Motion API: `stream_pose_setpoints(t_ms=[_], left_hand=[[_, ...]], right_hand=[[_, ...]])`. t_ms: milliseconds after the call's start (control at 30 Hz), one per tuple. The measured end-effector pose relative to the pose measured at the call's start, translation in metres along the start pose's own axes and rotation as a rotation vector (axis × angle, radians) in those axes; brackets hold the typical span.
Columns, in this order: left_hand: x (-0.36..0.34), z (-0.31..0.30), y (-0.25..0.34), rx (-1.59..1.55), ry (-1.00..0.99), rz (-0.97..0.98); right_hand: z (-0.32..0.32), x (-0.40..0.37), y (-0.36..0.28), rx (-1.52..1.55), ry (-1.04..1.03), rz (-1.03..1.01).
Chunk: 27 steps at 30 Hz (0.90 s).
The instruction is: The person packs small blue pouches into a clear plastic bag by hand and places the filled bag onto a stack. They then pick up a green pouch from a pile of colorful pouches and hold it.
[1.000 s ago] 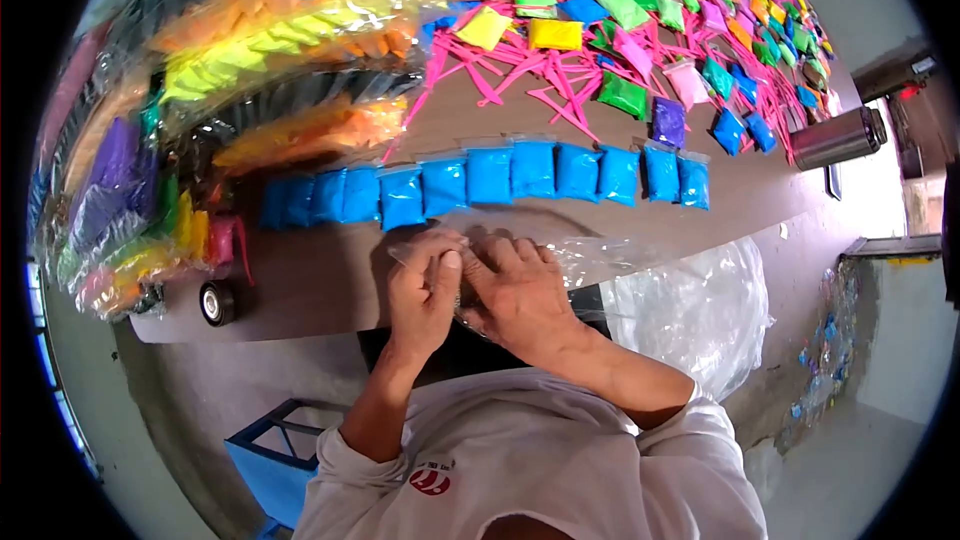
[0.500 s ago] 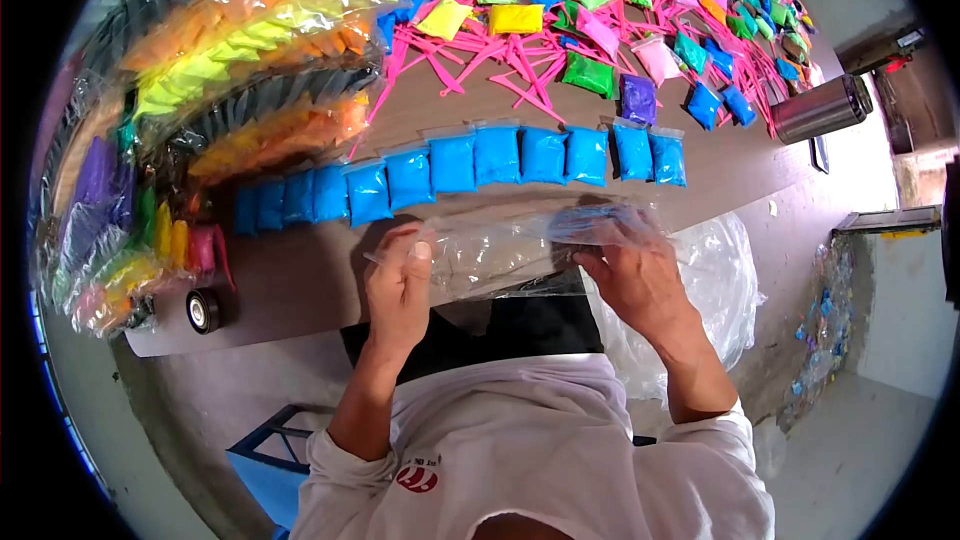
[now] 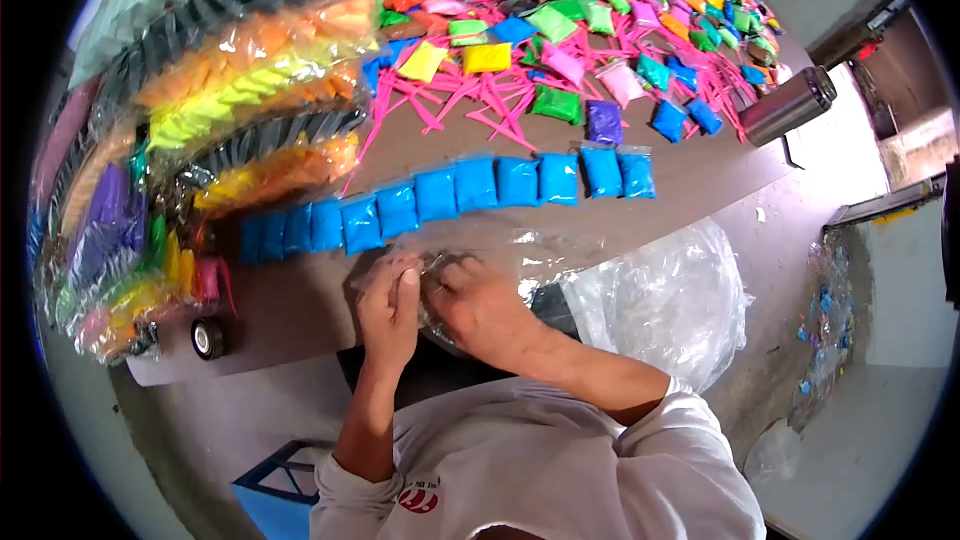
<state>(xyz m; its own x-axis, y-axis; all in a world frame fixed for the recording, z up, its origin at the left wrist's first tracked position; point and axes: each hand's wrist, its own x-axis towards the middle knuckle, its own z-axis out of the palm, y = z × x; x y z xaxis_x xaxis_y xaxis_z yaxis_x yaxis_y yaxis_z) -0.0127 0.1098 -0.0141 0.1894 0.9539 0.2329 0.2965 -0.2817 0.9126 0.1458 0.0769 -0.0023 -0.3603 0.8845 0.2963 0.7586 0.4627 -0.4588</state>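
Observation:
A clear plastic bag lies stretched along the table's front edge, between me and a row of blue packets. My left hand pinches the bag's left end with thumb and fingers. Right beside it, my right hand is closed on the same bag, knuckles up, its fingertips partly hidden. The blue packets are small clear pouches with blue filling, overlapping at the left end of the row and standing just beyond both hands.
Colourful packets and pink plastic sticks heap across the back. Bundled packets in bags fill the left side. A tape roll sits at front left, a metal tumbler at right. A large clear plastic bag hangs by the right edge.
My right hand has moved left along the bag and now sits beside my left hand. The left hand keeps its hold. The camera view has shifted slightly.

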Motion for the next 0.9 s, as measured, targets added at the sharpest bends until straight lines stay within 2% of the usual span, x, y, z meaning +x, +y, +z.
stream_pose_setpoints(t_ms=[200, 267, 300, 333, 400, 467, 533, 600, 667, 733, 800, 833, 867, 900], left_hand=[[-0.005, 0.001, -0.003, -0.035, 0.037, -0.029], [-0.006, 0.001, -0.004, -0.066, 0.056, -0.060], [-0.006, 0.001, -0.005, -0.093, 0.079, -0.100], [-0.005, 0.000, -0.008, -0.097, 0.074, -0.095], [-0.006, 0.002, -0.012, -0.076, 0.086, -0.038], [-0.006, 0.003, -0.009, -0.060, 0.096, -0.040], [-0.007, 0.000, -0.009, -0.118, 0.065, -0.083], [-0.007, -0.003, -0.008, -0.073, 0.031, -0.064], [-0.007, -0.004, -0.004, -0.072, 0.013, -0.080], [-0.007, -0.004, -0.001, -0.076, 0.001, -0.082], [-0.007, -0.004, -0.001, -0.084, -0.007, -0.087], [-0.008, -0.004, -0.002, -0.085, -0.001, -0.100], [-0.009, -0.004, -0.003, -0.085, 0.007, -0.115], [-0.009, -0.004, -0.004, -0.087, 0.012, -0.117]], right_hand=[[-0.011, -0.002, -0.005, 0.037, -0.087, -0.001], [-0.014, -0.010, -0.010, -0.004, -0.067, -0.074], [-0.023, -0.015, -0.015, 0.094, -0.166, -0.127], [-0.042, -0.017, -0.018, 0.089, -0.163, -0.123], [-0.094, -0.028, -0.024, 0.642, -0.282, -0.127], [-0.140, -0.038, -0.009, 0.941, -0.158, -0.214], [-0.182, -0.057, 0.016, 1.005, 0.032, -0.098], [-0.193, -0.079, 0.045, 0.897, 0.519, 0.151], [-0.212, -0.068, 0.068, 0.544, 0.618, 0.754], [-0.193, -0.058, 0.121, 0.321, 0.668, 0.702], [-0.171, -0.065, 0.176, 0.308, 0.504, 0.736], [-0.157, -0.067, 0.193, 0.309, 0.515, 0.746], [-0.156, -0.064, 0.197, 0.306, 0.511, 0.742], [-0.156, -0.061, 0.200, 0.252, 0.378, 0.766]])
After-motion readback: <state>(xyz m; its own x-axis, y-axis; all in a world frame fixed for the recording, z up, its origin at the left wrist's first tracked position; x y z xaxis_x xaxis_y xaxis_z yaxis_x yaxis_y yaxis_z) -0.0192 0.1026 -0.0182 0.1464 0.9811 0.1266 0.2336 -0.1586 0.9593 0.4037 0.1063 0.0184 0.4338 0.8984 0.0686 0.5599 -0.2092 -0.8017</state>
